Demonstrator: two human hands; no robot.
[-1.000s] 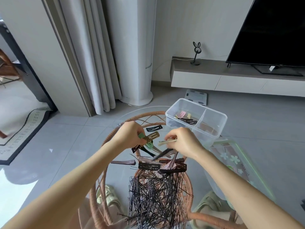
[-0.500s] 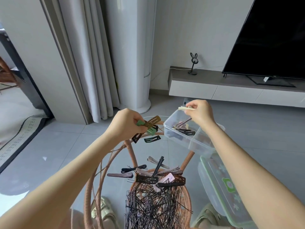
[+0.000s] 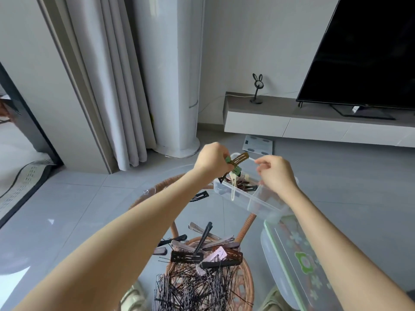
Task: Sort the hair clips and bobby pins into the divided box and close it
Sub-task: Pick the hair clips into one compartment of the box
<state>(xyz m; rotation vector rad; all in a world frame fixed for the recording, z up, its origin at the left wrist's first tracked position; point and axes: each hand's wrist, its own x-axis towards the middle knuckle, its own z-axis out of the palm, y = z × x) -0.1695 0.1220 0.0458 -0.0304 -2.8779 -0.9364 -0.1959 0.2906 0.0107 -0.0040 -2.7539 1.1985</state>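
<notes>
**Ana:** Head view first: what is each hand doing?

**Ben:** The left hand (image 3: 212, 161) has its fingers pinched on a bunch of flat snap hair clips (image 3: 236, 164), brown and green, held above the left compartment of the clear plastic divided box (image 3: 241, 198). The right hand (image 3: 275, 173) hovers over the box with its fingers loosely curled; whether they pinch anything I cannot tell. A cream clip (image 3: 233, 187) hangs upright at the box's near wall, just below the left hand.

**Ana:** How will those clips handle?

**Ben:** Light, stiff and smooth, I'd judge, so they could slide against each other. Better to pinch them across the flat middle.

**Ana:** And the rest?

**Ben:** More clips and a heap of thin black bobby pins (image 3: 195, 288) lie on the glass surface (image 3: 107, 221), well short of both hands. The flowered lid (image 3: 298, 261) lies beside the box, off.
</notes>
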